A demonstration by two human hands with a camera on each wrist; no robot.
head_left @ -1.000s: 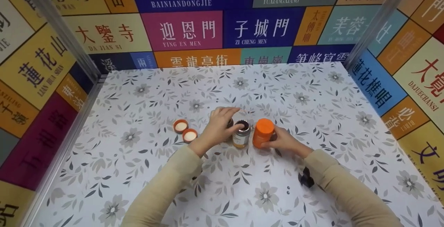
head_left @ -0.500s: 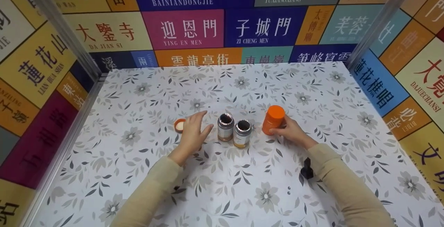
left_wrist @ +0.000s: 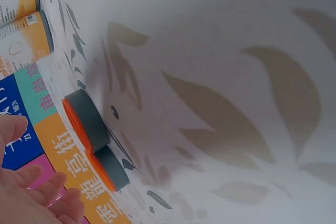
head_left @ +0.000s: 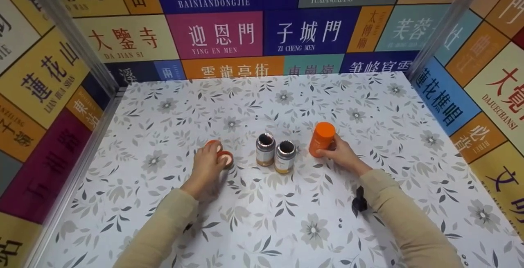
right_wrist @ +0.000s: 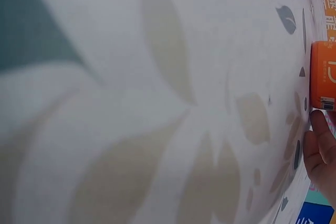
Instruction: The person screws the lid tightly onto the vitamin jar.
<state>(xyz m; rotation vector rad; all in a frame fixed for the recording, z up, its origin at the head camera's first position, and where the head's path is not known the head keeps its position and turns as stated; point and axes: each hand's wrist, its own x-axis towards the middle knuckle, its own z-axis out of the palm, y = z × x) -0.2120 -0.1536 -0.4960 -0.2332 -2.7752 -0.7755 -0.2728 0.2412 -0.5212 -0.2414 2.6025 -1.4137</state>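
Note:
Two round caps, grey outside with orange rims and pale insides, lie on the table at left: a near cap [head_left: 225, 160] and a far cap [head_left: 213, 143], partly hidden. My left hand [head_left: 204, 165] is over and beside them. In the left wrist view its fingers are spread, apart from the caps. Upright at the middle are two uncapped grey bottles, a left bottle [head_left: 265, 150] and a right bottle [head_left: 285, 158], with dark openings. My right hand [head_left: 342, 153] holds an orange bottle [head_left: 320, 140] by its right side, thumb in front; it stands upright with its orange top on.
A small black object [head_left: 360, 200] lies near the right forearm. The flowered tabletop [head_left: 262, 210] reaches back to a wall [head_left: 221, 34] of coloured sign panels, with more panels along both sides.
My left hand has moved left from the grey bottles to the caps. My right hand has shifted the orange bottle right and away from me, where it has stayed this last half second.

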